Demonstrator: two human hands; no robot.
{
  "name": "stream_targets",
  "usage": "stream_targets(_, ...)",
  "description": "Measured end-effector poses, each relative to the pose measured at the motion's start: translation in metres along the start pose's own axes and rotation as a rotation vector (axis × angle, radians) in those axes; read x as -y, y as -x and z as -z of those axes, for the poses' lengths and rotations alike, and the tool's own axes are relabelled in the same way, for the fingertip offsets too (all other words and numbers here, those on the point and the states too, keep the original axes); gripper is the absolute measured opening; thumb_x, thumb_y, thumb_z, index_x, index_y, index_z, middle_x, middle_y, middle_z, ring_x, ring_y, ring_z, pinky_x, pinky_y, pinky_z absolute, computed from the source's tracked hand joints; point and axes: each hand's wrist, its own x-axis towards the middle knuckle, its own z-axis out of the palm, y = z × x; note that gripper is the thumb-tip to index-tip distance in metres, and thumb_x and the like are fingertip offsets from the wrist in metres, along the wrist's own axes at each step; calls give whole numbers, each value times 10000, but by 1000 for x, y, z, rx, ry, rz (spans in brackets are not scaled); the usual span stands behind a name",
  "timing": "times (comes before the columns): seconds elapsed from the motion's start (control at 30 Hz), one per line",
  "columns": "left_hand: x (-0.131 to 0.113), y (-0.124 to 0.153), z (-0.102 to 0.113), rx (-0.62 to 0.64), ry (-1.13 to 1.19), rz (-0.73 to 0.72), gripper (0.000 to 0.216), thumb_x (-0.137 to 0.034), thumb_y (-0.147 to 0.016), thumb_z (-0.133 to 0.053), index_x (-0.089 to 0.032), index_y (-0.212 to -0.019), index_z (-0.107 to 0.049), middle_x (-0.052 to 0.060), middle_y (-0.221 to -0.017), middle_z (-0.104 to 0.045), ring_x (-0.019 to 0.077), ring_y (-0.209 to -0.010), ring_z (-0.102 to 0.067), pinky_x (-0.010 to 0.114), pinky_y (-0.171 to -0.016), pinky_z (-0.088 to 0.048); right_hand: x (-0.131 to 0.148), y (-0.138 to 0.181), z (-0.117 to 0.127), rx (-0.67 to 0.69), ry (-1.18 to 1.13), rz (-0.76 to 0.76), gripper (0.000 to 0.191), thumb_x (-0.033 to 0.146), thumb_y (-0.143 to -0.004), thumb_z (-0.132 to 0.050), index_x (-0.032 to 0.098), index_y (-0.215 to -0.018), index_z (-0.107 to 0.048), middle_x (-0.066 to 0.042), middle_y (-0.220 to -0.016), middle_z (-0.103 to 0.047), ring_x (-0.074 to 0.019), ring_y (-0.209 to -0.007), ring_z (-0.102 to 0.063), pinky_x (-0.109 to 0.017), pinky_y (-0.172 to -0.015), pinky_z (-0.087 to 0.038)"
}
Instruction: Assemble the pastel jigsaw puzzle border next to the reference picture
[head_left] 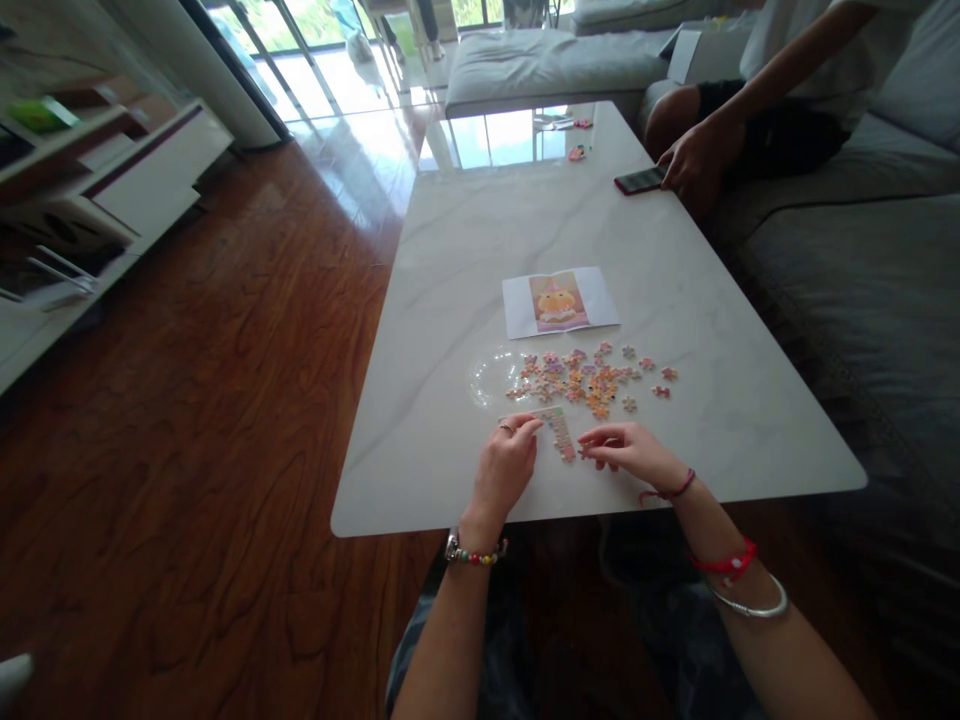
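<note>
My left hand [507,462] rests on the white marble table [450,300], its fingertips pressing the left end of a short joined strip of puzzle pieces [559,430]. My right hand [628,449] pinches a small puzzle piece at the strip's lower end. A loose heap of pastel jigsaw pieces [589,378] lies just beyond both hands. Behind the heap lies a reference picture [559,301] on white paper, showing an orange figure.
A clear plastic bag [491,375] lies left of the heap. Another person sits on the grey sofa [862,260] at the far right, a hand [694,160] on a dark phone [639,180]. Small pink items [576,152] lie at the table's far end. Wooden floor and shelves are left.
</note>
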Motion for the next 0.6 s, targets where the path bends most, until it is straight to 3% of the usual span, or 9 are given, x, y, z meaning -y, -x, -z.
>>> stream_targets(0.3, 18, 0, 7, -105, -58, 80, 237, -99, -781, -466, -200, -974, -560, 63, -1051, -564, 176, -966, -533, 351, -845, -444, 1, 0, -14, 104, 70, -60, 161, 255, -663, -572, 139, -776, -579, -3, -583, -620, -81, -487, -535, -179, -433, -395)
stream_targets(0.6, 14, -1, 6, -81, -45, 59, 230, -105, -785, -468, -208, -967, -564, 59, -1043, -567, 176, -974, -530, 348, -849, -443, 4, -4, -20, 27, 202, -103, 138, 270, -641, -595, 153, -714, -587, 5, -538, -605, -93, -468, -527, -197, -442, -410)
